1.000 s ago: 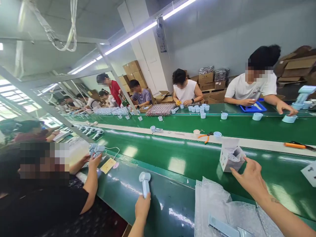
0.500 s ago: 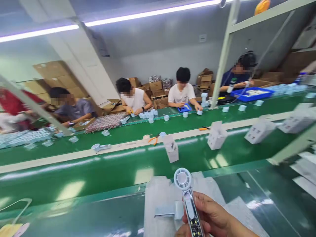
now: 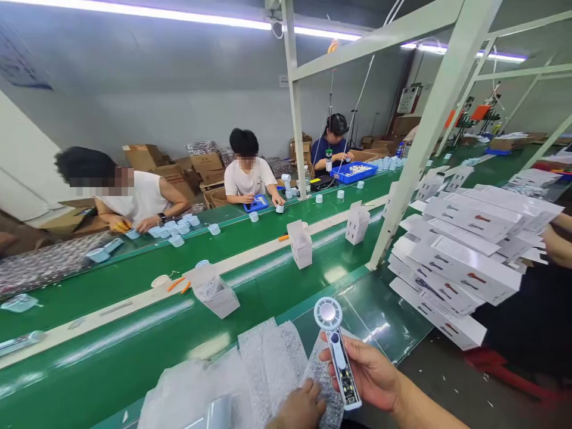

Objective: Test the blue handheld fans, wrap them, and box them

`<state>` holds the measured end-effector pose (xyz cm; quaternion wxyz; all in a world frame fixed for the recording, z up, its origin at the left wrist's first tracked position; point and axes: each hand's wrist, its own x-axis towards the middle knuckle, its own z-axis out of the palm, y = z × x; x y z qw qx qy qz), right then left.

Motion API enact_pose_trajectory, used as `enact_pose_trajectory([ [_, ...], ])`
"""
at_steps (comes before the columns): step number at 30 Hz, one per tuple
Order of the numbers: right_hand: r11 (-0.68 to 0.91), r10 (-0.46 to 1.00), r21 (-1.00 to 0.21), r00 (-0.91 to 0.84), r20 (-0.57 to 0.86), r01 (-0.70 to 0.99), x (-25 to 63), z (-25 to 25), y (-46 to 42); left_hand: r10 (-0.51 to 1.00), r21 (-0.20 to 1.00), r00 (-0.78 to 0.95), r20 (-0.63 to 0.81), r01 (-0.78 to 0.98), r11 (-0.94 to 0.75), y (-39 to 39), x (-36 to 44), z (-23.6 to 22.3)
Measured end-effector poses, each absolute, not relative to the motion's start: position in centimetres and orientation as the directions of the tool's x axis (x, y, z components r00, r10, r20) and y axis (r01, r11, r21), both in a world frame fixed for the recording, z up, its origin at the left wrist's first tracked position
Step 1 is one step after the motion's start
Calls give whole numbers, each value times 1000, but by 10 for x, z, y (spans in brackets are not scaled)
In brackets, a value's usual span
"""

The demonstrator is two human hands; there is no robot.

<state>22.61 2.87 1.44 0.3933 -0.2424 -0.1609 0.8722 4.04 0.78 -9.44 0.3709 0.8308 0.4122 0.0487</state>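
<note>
A light-blue handheld fan (image 3: 339,351) with a round head stands upright in my right hand (image 3: 370,372), whose thumb and fingers close around the handle. Circuit parts show through the handle's lower front. To its left my left hand (image 3: 300,409) is on a bubble-wrap bag (image 3: 324,381), its fingers curled against the bag's edge. More bubble-wrap bags (image 3: 272,351) lie spread on the bench to the left. At the bottom edge, a pale-blue piece (image 3: 218,412) lies on the bags, partly cut off by the frame.
A green conveyor (image 3: 250,298) runs past the bench, carrying open white boxes (image 3: 214,292). Stacked printed boxes (image 3: 456,256) stand at the right beside a metal post (image 3: 415,149). Orange-handled pliers (image 3: 176,284) lie on the divider strip. Several co-workers sit across the line.
The view has turned right, bringing the stacked boxes into sight. My left hand has left the fan and moved onto the bubble-wrap bag. My right hand still holds the fan.
</note>
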Motion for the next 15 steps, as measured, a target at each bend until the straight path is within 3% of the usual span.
enact_pose_trajectory([
  [3, -631, 776, -475, -516, -363, -614, 237, 15, 32, 830, 694, 516, -209, 677, -246, 15, 27, -84],
  [6, -595, 804, -515, -453, -386, -616, 240, 14, 32, 959, 761, 230, -167, 649, -23, 30, 22, -64],
  [10, -546, 828, -691, -429, -360, -473, 246, 16, 24, 968, 872, -145, -205, 423, 248, 52, 25, -37],
  [12, -554, 788, -750, -518, -333, -361, 248, 19, 18, 957, 905, -164, -241, 317, 282, 54, 26, -24],
  [15, -637, 648, -709, -708, -279, -303, 240, 24, 8, 944, 932, -86, -319, 154, 329, 42, 25, -4],
])
